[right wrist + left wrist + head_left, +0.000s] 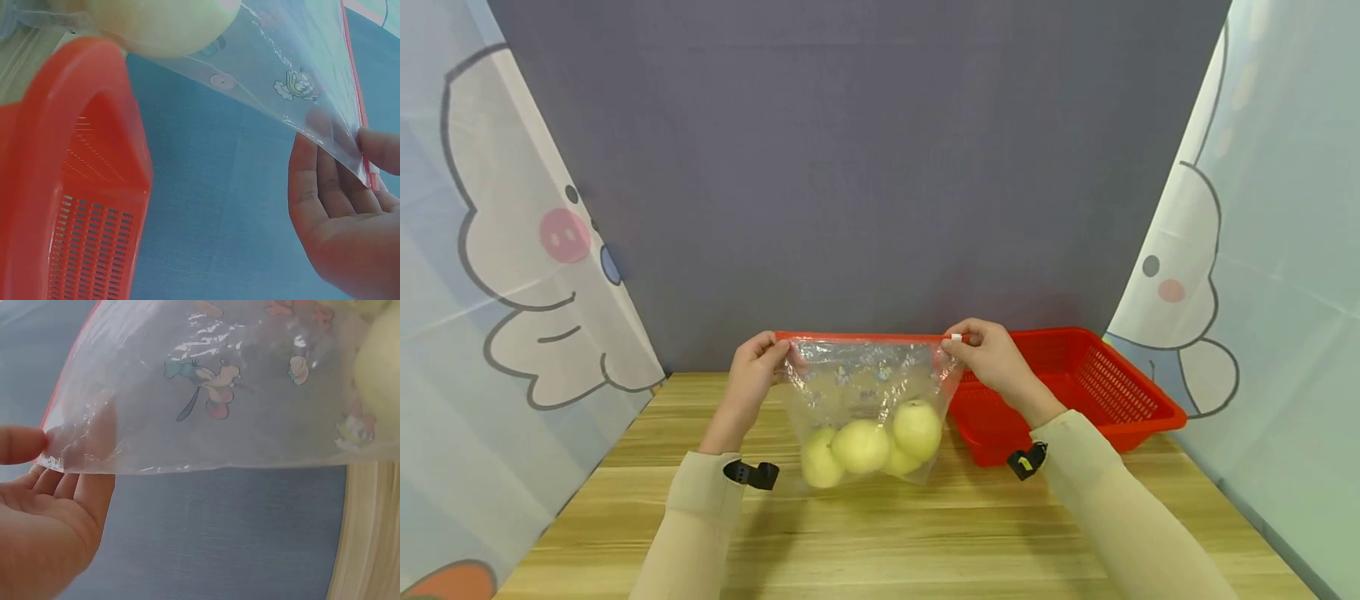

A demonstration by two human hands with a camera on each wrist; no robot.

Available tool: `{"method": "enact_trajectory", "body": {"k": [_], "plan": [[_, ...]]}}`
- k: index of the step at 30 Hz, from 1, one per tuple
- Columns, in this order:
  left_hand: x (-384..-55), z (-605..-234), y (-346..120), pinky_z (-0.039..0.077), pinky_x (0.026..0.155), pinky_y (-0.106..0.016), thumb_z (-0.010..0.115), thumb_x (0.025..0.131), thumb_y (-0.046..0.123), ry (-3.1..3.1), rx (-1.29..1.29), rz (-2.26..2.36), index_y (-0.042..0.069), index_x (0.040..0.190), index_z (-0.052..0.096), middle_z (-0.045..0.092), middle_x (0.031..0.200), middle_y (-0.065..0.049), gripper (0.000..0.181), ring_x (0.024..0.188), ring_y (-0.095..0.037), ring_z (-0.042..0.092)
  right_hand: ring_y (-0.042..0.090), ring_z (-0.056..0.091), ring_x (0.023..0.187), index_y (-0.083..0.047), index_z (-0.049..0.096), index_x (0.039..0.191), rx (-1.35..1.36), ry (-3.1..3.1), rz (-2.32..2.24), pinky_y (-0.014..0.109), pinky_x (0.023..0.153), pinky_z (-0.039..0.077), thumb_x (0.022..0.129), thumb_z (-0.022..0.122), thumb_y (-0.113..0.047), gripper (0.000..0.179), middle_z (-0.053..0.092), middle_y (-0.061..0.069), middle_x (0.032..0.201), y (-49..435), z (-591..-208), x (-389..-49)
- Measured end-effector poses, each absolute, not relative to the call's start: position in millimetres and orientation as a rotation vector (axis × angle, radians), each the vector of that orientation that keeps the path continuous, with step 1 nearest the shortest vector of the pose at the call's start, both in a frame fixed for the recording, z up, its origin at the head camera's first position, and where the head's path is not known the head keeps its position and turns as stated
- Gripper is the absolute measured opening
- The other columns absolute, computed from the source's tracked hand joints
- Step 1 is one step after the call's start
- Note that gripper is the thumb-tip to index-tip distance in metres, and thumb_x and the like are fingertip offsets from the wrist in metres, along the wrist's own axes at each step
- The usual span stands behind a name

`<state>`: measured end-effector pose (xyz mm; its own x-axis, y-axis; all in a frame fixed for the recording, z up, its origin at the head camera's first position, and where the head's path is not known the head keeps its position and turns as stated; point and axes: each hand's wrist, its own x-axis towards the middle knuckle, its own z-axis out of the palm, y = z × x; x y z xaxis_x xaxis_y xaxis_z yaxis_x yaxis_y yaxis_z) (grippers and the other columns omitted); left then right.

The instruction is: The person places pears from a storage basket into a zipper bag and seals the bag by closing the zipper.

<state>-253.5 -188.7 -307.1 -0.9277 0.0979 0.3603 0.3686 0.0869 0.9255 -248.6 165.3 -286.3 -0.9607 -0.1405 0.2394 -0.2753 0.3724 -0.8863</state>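
A clear zip bag (pixel 850 383) with a red top strip and small printed cartoon figures hangs stretched between both hands. Several pale yellow-green round fruits (pixel 861 446) lie along its bottom. My left hand (pixel 755 367) pinches the top left corner, thumb in front and fingers behind the film. At the other end, my right hand (pixel 992 358) pinches the top right corner beside the white slider (pixel 957 337). In the right wrist view the bag's red strip (pixel 356 81) runs up from the right thumb.
A red plastic basket (pixel 1075 383) with slotted walls stands at the right, just behind the right wrist. Under everything is a wood-grain table (pixel 880 542). A dark grey cloth (pixel 865 167) hangs behind, with cartoon-printed curtains (pixel 1285 250) at both sides.
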Motion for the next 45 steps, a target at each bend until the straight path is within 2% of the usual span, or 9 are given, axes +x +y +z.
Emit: {"method": "enact_trajectory", "body": {"k": [7,12,15,20,23,28,33,37,45], "plan": [[-273,-299,-193,0.051,0.071,-0.038,0.048,0.109,0.018,-2.247,-0.438,-1.925,-0.003,0.094,0.052,0.067,0.086,-0.014,0.026,0.081,-0.028,0.069,0.028,0.061,0.076,-0.004,0.068,0.112,0.364,-2.510,1.591,0.030,0.060,0.049,0.101,0.066,-0.019,0.019,0.073,0.012,0.093,160,-280,-264],[-294,-291,-194,0.054,0.071,-0.036,0.047,0.110,0.020,-2.291,-0.390,-1.895,-0.003,0.100,0.055,0.068,0.091,-0.014,0.026,0.083,-0.026,0.068,0.025,0.059,0.079,-0.005,0.068,0.111,0.346,-2.524,1.500,0.032,0.065,0.048,0.101,0.066,-0.019,0.018,0.072,0.011,0.096,155,-272,-282],[-307,-285,-193,0.056,0.081,-0.038,0.047,0.110,0.021,-2.275,-0.379,-1.858,-0.002,0.104,0.056,0.067,0.096,-0.012,0.026,0.086,-0.023,0.067,0.027,0.061,0.085,-0.006,0.068,0.112,0.333,-2.484,1.509,0.034,0.069,0.051,0.101,0.067,-0.019,0.017,0.071,0.012,0.100,152,-269,-294],[-318,-291,-187,0.052,0.091,-0.040,0.049,0.109,0.020,-2.236,-0.383,-1.780,-0.003,0.106,0.059,0.066,0.101,-0.013,0.024,0.094,-0.022,0.063,0.028,0.055,0.089,-0.007,0.069,0.113,0.298,-2.472,1.476,0.035,0.066,0.045,0.102,0.065,-0.020,0.017,0.068,0.014,0.112,148,-275,-299],[-313,-304,-185,0.053,0.090,-0.041,0.051,0.109,0.018,-2.325,-0.420,-1.703,-0.002,0.107,0.061,0.068,0.101,-0.015,0.023,0.094,-0.024,0.063,0.025,0.052,0.081,-0.007,0.070,0.112,0.315,-2.582,1.351,0.033,0.062,0.043,0.102,0.062,-0.017,0.016,0.066,0.013,0.113,149,-282,-291],[-298,-328,-196,0.057,0.089,-0.048,0.054,0.106,0.013,-2.422,-0.519,-1.675,-0.003,0.112,0.062,0.068,0.096,-0.018,0.019,0.091,-0.030,0.068,0.020,0.049,0.057,-0.006,0.070,0.109,0.489,-2.750,1.198,0.032,0.052,0.045,0.098,0.059,-0.010,0.015,0.067,0.011,0.097,144,-289,-271],[-279,-343,-213,0.058,0.087,-0.048,0.053,0.105,0.007,-2.508,-0.578,-1.657,-0.006,0.111,0.061,0.068,0.093,-0.017,0.016,0.089,-0.029,0.070,0.016,0.054,0.067,-0.005,0.072,0.108,0.626,-2.868,0.961,0.032,0.064,0.051,0.093,0.056,-0.001,0.022,0.069,0.007,0.098,134,-293,-249],[-264,-349,-220,0.057,0.078,-0.041,0.055,0.103,0.008,-2.619,-0.622,-1.508,-0.001,0.109,0.060,0.068,0.090,-0.012,0.012,0.085,-0.026,0.067,0.016,0.057,0.073,-0.006,0.074,0.106,0.626,-2.917,0.758,0.034,0.070,0.053,0.089,0.059,0.004,0.025,0.070,0.004,0.098,125,-300,-229],[-237,-360,-208,0.050,0.064,-0.033,0.063,0.101,0.017,-2.843,-0.906,-1.064,0.006,0.114,0.061,0.064,0.085,0.001,0.017,0.072,-0.012,0.059,0.017,0.054,0.062,-0.009,0.068,0.090,0.787,-2.840,0.427,0.034,0.052,0.046,0.080,0.068,0.006,0.017,0.063,0.000,0.076,105,-337,-193]]}}
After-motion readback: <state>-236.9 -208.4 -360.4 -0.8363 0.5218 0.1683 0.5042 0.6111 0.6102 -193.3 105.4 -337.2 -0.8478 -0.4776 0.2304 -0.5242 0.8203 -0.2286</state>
